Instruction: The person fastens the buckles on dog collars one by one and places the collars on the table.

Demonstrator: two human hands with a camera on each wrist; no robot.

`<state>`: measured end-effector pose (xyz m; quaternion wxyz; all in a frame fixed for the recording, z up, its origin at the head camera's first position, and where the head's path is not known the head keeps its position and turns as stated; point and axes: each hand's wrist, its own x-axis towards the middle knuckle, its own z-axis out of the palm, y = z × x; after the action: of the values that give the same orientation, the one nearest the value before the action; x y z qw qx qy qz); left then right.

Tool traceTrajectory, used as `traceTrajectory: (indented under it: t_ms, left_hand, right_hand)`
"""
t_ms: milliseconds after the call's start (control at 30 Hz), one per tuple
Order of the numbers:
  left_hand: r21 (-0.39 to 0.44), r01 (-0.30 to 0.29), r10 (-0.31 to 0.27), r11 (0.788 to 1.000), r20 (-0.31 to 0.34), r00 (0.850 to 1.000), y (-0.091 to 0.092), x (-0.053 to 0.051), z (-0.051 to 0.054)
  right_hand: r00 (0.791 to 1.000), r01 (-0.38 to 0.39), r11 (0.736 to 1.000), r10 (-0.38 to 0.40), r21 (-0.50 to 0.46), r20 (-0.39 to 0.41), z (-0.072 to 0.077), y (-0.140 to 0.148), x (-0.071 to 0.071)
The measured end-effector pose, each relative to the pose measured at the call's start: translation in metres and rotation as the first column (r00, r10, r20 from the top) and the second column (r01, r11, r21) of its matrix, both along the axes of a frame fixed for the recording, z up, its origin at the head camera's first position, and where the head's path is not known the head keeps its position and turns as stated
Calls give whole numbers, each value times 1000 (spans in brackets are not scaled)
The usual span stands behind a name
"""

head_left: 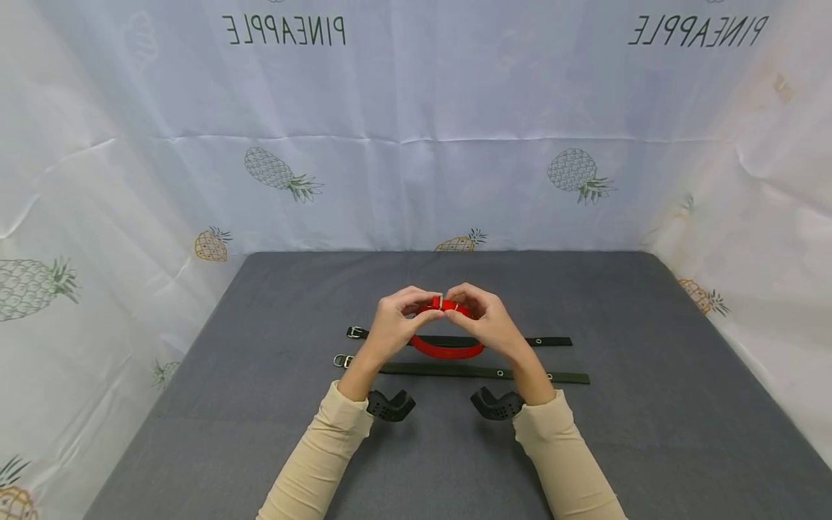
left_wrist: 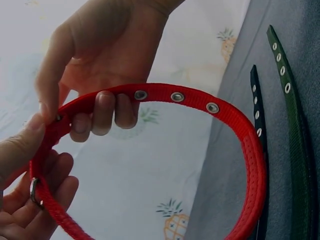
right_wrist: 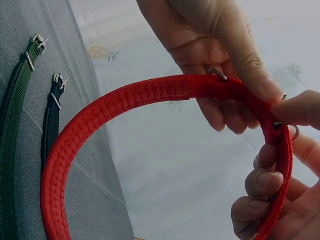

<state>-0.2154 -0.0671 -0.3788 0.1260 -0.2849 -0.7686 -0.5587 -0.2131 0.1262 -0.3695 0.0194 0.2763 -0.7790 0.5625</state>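
Note:
A red strap (head_left: 448,352) with metal eyelets forms a loop held above the table, its ends overlapping at a metal buckle. The left hand (head_left: 393,322) pinches the buckle side between thumb and fingers; the right hand (head_left: 487,318) grips the eyelet side, fingertips close to the left thumb. In the left wrist view the red strap (left_wrist: 200,98) shows several eyelets beyond the right hand (left_wrist: 107,47). The right wrist view shows the padded inside of the red strap (right_wrist: 100,110), with the left hand (right_wrist: 210,45) around its buckle end.
Behind the loop, a black strap (head_left: 555,341) with a buckle lies flat on the grey table (head_left: 429,469). A dark green strap (head_left: 442,370) lies nearer, parallel to it, under the forearms. A pineapple-print curtain (head_left: 416,94) stands behind and at both sides.

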Motion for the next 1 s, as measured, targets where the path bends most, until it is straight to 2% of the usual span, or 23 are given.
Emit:
traceTrajectory:
  t_ms: [200, 367, 800, 1000]
  left_hand:
    - [-24, 36, -35, 999, 50, 998, -1, 1, 3]
    - [-25, 34, -31, 999, 90, 995, -2, 3, 4]
    - [15, 23, -24, 1000, 66, 997, 0, 1, 0]
    - [7, 10, -10, 1000, 56, 998, 0, 1, 0]
  right_hand:
    - [1000, 23, 1000, -23, 6, -8, 1, 2, 0]
    - [999, 32, 999, -32, -8, -1, 2, 3, -1]
    - [998, 19, 1000, -19, 0, 54, -2, 0, -2]
    - [998, 49, 999, -50, 14, 39, -3, -2, -2]
